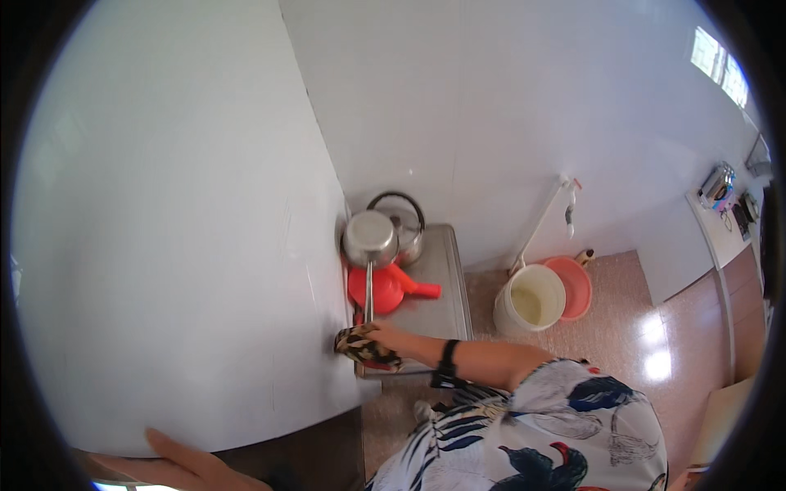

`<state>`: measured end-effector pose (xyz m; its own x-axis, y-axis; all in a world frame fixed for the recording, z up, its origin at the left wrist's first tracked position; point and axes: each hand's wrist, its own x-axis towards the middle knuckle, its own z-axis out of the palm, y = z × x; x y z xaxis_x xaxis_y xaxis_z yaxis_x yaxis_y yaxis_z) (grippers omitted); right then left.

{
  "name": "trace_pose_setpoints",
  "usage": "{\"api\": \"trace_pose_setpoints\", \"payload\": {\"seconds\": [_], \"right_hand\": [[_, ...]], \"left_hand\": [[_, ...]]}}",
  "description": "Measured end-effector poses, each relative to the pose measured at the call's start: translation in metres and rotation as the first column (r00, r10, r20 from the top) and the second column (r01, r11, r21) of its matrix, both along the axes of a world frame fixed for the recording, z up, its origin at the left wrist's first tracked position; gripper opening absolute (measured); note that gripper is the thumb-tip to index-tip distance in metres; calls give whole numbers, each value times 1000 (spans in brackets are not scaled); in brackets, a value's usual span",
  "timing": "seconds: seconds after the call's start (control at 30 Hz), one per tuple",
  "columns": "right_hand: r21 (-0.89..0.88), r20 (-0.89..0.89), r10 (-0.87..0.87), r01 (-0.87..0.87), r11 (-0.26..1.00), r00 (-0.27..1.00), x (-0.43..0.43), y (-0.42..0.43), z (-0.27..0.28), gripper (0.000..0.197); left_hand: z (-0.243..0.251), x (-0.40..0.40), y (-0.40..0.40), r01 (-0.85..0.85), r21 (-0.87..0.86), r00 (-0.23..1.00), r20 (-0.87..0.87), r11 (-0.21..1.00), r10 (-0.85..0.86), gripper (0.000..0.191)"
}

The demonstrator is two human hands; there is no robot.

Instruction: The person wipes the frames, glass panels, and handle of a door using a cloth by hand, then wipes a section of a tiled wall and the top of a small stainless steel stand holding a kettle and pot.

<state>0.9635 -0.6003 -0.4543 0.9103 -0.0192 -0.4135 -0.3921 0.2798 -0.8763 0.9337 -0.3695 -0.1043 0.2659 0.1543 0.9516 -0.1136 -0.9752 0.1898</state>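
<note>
My right hand [382, 337] grips a dark patterned cloth [367, 347] against the white wall's lower part, at the near end of a metal stand [433, 322]. The handle of an upturned metal saucepan [370, 236] reaches the hand; whether I touch it, I cannot tell. Behind the saucepan is a metal kettle [408, 230] with a black handle. Red plastic ware [377, 291] with a stubby handle lies under the saucepan's handle. At lower left, my left hand [184, 463] is at the edge of the white wall panel [184, 307], thumb and fingers apart, with nothing visible in it.
On the tiled floor right of the stand are a white bucket [529, 301] with some liquid and a pink basin [574, 288]. A pipe with a tap [566, 184] runs up the wall above them. A counter [718, 233] with small items is at far right.
</note>
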Motion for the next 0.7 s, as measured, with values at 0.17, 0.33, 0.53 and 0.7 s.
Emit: {"api": "trace_pose_setpoints", "payload": {"seconds": [0.17,0.33,0.53,0.7], "right_hand": [[40,131,-191,188,981,973,-67,-84,99,26],[95,244,-64,41,995,968,-122,-111,148,26],[-700,338,276,45,713,900,-186,-162,119,30],[-789,272,298,35,613,915,-268,-297,162,33]], "left_hand": [[-60,-60,-33,552,-119,812,-152,825,-564,53],[-157,-72,-109,700,-575,35,-564,422,-825,90],[-204,-114,-242,-458,-824,-273,488,-334,-829,54],[-216,-139,-320,-558,-812,-294,387,-172,-874,32]]}}
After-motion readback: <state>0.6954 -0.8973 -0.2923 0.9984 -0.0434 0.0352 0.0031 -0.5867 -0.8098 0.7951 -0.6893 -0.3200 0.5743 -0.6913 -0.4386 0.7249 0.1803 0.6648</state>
